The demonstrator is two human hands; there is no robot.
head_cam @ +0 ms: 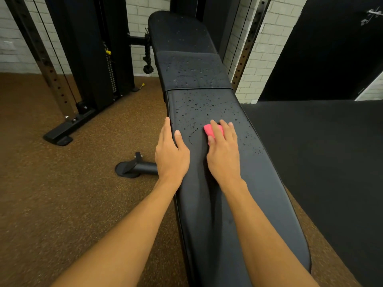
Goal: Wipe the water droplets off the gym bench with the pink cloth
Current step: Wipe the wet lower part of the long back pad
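A long black padded gym bench runs away from me up the middle of the view. Water droplets speckle its far half and the right edge; the near part looks dry. My right hand lies flat on the pad, pressing a folded pink cloth under its fingers, with only the cloth's far left corner showing. My left hand rests on the bench's left edge, fingers over the side and thumb on top, holding nothing else.
A black cable machine with a weight stack stands on the brown speckled floor at the left. The bench's black foot sticks out on the left. Black mat flooring lies to the right, with a white brick wall behind.
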